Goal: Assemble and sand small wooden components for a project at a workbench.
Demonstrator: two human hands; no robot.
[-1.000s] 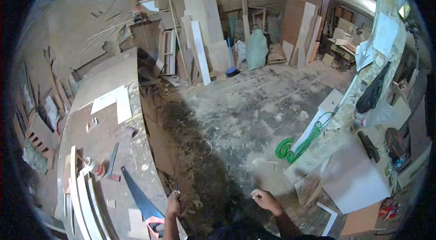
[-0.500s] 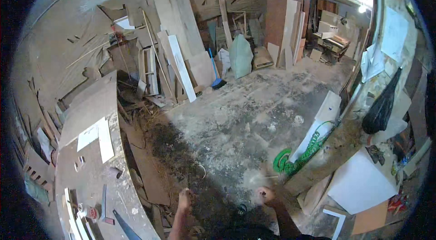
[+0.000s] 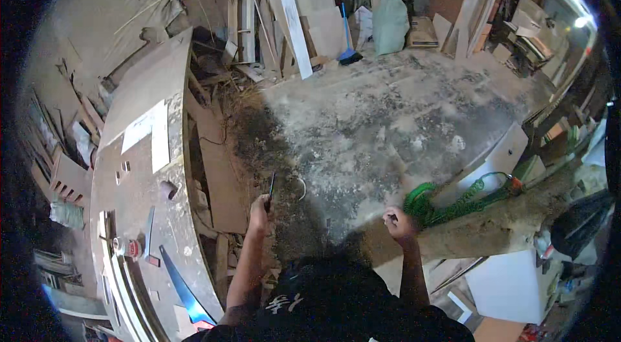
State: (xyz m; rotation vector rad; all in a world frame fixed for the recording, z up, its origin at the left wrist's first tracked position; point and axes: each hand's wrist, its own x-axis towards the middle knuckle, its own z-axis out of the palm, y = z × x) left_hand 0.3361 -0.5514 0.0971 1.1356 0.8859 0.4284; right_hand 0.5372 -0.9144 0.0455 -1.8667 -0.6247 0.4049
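My left hand (image 3: pixel 260 207) is raised in front of me and grips a thin dark stick-like object (image 3: pixel 270 188) that points up and away; what it is cannot be made out. My right hand (image 3: pixel 396 222) is closed into a loose fist over the dusty floor, near a coiled green hose (image 3: pixel 428 207); something small may be in it, but I cannot tell. Both forearms come up from my dark shirt at the lower edge.
A long dusty workbench (image 3: pixel 139 167) runs along my left, with a blue-bladed handsaw (image 3: pixel 181 287), a white board (image 3: pixel 150 132) and small tools. Planks and panels (image 3: pixel 294 12) lean at the far wall beside a green sack (image 3: pixel 390 22) and a blue broom (image 3: pixel 349 51). White panels (image 3: pixel 511 280) lie right.
The view has tilted down and forward over the sawdust floor. Both hands have risen higher into view, and the dark thin object now shows in my left hand.
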